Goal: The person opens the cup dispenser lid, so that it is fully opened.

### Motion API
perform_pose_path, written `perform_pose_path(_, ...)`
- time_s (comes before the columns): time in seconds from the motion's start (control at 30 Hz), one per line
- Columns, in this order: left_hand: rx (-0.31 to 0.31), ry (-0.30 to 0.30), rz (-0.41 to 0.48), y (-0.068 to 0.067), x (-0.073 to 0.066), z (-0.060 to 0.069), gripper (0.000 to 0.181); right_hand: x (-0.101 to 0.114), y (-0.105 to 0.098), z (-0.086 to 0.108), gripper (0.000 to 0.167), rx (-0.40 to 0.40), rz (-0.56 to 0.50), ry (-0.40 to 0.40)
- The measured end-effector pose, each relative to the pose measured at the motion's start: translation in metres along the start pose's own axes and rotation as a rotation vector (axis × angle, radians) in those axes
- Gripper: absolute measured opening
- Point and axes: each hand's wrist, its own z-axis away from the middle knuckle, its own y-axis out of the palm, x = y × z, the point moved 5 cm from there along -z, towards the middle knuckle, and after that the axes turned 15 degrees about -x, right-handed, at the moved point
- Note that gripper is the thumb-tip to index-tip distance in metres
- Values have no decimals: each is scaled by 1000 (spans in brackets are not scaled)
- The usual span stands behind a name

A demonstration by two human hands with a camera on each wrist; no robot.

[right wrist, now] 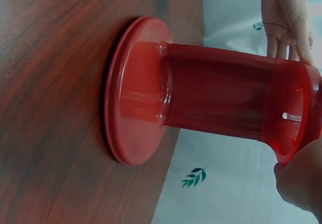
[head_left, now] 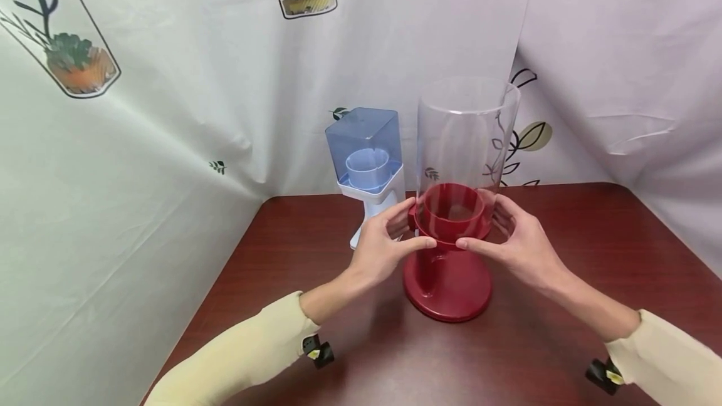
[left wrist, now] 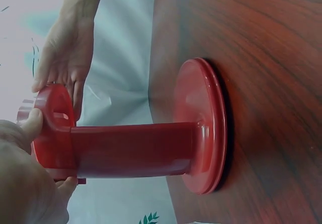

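A red dispenser stand [head_left: 448, 287] rises from its round base on the table, with a tall clear cylinder [head_left: 468, 136] upright on its top ring. My left hand [head_left: 380, 246] grips the ring's left side, thumb at the front and fingers curled round behind. On the right side, my right hand [head_left: 524, 243] holds the ring the same way, the two thumb tips close together. The left wrist view shows the red column [left wrist: 133, 151] below the ring; the right wrist view shows the round base [right wrist: 141, 90] flat on the table.
A smaller white dispenser [head_left: 375, 205] with a blue transparent square container [head_left: 366, 136] stands behind and left of the red one, near the table's back edge. White cloth with plant prints [head_left: 225, 80] hangs behind and to the left of the dark red wooden table [head_left: 564, 343].
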Motion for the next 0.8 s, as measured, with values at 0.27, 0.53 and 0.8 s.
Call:
perform_pose_path(0.27,17,-33,38,-12,0,5,73,1,5,1,88,37,0,-11)
perform_pose_path(0.53,11,-27,94,-17,0,6,67,-1,6,0,90,93,-52,21)
perform_pose_path(0.8,1,-18,91,-25,-2,10,58,-2,7,0,91,126,-73,8)
